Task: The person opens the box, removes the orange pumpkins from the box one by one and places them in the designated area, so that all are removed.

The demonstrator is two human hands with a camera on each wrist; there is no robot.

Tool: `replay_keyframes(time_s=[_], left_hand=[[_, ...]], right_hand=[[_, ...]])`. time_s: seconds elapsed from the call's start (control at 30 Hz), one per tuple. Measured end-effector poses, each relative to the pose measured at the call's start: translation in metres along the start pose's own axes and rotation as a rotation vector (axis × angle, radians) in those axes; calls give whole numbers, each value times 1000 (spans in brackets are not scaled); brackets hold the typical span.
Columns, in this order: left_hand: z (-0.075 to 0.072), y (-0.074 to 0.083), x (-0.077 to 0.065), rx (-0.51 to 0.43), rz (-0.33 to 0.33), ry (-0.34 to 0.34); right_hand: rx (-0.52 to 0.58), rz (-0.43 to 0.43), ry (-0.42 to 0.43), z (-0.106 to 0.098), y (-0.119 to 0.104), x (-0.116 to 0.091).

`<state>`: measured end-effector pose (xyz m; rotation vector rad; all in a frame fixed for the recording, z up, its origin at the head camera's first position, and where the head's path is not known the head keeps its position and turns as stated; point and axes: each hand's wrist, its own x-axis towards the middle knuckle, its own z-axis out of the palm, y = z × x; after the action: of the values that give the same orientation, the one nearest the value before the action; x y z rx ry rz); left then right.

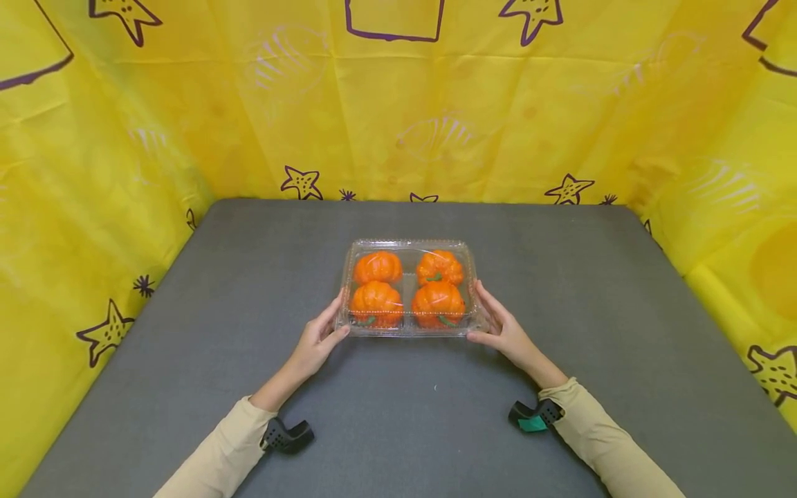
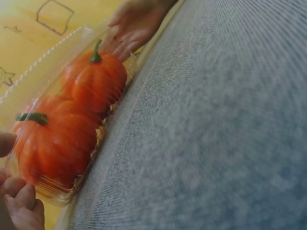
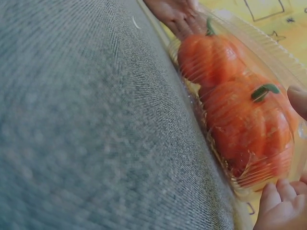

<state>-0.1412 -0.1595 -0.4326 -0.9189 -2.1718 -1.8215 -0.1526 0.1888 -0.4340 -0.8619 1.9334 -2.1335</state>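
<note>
A clear plastic clamshell box (image 1: 407, 294), lid down, is held level between two hands, close over the grey table. Inside it sit several small orange pumpkins with green stems, in two rows: a front left pumpkin (image 1: 376, 301), a front right pumpkin (image 1: 438, 302) and others behind. My left hand (image 1: 316, 344) grips the box's left end, thumb at the near corner and fingers along the side. At the opposite end my right hand (image 1: 507, 337) grips it the same way. In the left wrist view, the ribbed plastic wall (image 2: 53, 191) shows beside the fingers.
A grey cloth-like surface covers the table (image 1: 407, 429). Yellow curtain (image 1: 398, 124) with starfish and fish drawings closes off the back and both sides. A tiny pale curved scrap (image 1: 435, 388) lies on the table in front of the box. Each wrist wears a black camera mount (image 1: 289, 437).
</note>
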Motion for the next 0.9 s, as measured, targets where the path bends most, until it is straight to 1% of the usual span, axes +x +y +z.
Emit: replay_keyframes(time_s=[0.1,0.2,0.33,0.4,0.57,0.63,0.73,0.83,0.9], left_hand=[[1,0,1,9,13,11],[1,0,2,20,43,28],[2,-1,3,15,82,31],[3,-1,2,6,79,33],[3,1,0,-42,5,75],[4,1,0,-61,-6,85],[5,1,1,-76,19,82],[5,0,1,-109,49,82],[5,-1,1,-130,55,85]], right_hand=[[-4,-1,1,0,-1,1],[-10,-7,2,0,-2,1],[-44,-60,3,0,-3,2],[-68,-96,6,0,-3,3],[-167,-160,7,-2,-4,5],[-220,-178,13,-3,-7,6],[-285,-206,25,-6,-11,10],[-302,-216,41,-8,-16,16],[-306,-207,59,-9,-18,20]])
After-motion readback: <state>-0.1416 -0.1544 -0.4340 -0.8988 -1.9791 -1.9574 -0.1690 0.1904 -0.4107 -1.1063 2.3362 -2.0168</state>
